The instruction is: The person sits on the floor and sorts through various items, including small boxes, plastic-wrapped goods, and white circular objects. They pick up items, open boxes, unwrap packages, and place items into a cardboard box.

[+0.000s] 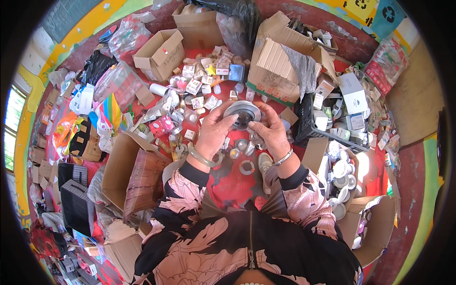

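Both hands are holding a round silver fixture (242, 114) up over the red floor (228, 183), a little above the centre of the view, toward 12 o'clock from the person's chest. It is a metal ring with a dark middle, turned face-up to the camera. The left hand (213, 134) is gripping its rim from 8 o'clock, fingers curled onto the edge, a pale green bangle (202, 158) circling the wrist. The right hand (271, 133) is closing on the rim from 4 o'clock, fingers bent around it, a thin silver bracelet (283, 158) sitting on that wrist. Neither hand is open; both are wrapping the same piece.

Just below the hands, at 6 o'clock from the fixture, several small silver rings (246, 166) are lying on the floor. At 10 o'clock an open cardboard box (159, 53) is standing, with a scatter of small cartons (204, 78) between it and the hands. At 1 o'clock a larger cardboard box (275, 66) is sitting with a grey cloth (304, 69) hanging over it. At 3 o'clock a black crate (308, 126) is resting near the right hand, and at 4 o'clock white round fittings (341, 173) are piling in a carton.
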